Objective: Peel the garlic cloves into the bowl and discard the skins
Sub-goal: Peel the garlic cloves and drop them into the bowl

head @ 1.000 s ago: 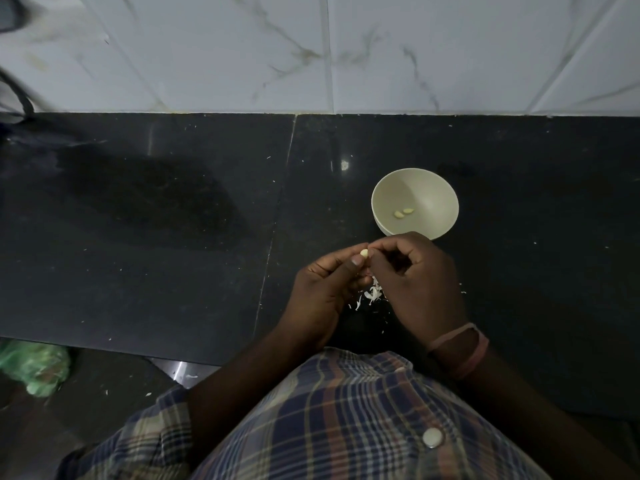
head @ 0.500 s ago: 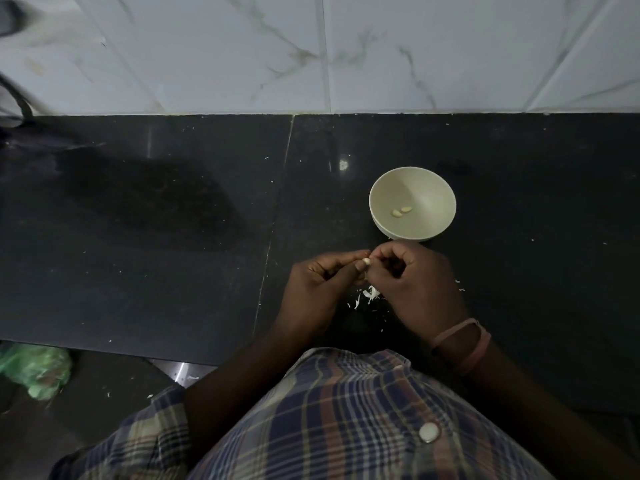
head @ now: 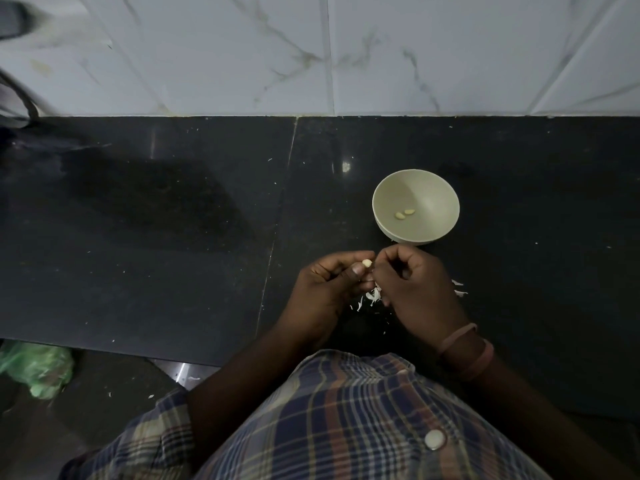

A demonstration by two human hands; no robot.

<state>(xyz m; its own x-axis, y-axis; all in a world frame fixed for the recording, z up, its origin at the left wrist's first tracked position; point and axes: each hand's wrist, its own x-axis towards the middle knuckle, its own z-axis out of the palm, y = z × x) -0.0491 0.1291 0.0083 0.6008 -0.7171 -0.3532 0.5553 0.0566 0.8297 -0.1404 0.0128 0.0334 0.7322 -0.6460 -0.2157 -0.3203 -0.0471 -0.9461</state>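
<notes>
Fingers and thumb of the left hand pinch a pale garlic clove. The right hand meets it, its fingers curled against the clove's right side; whether they grip skin cannot be told. Loose skins lie on the black tabletop beneath both hands. Just beyond stands a pale bowl containing two peeled cloves.

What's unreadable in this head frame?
- Small pale garlic clove: mostly covered by left hand and right hand; peel state unclear.
- White skin scraps: partly under the hands.
- Crumpled green plastic bag: blurred, cut by left edge.
</notes>
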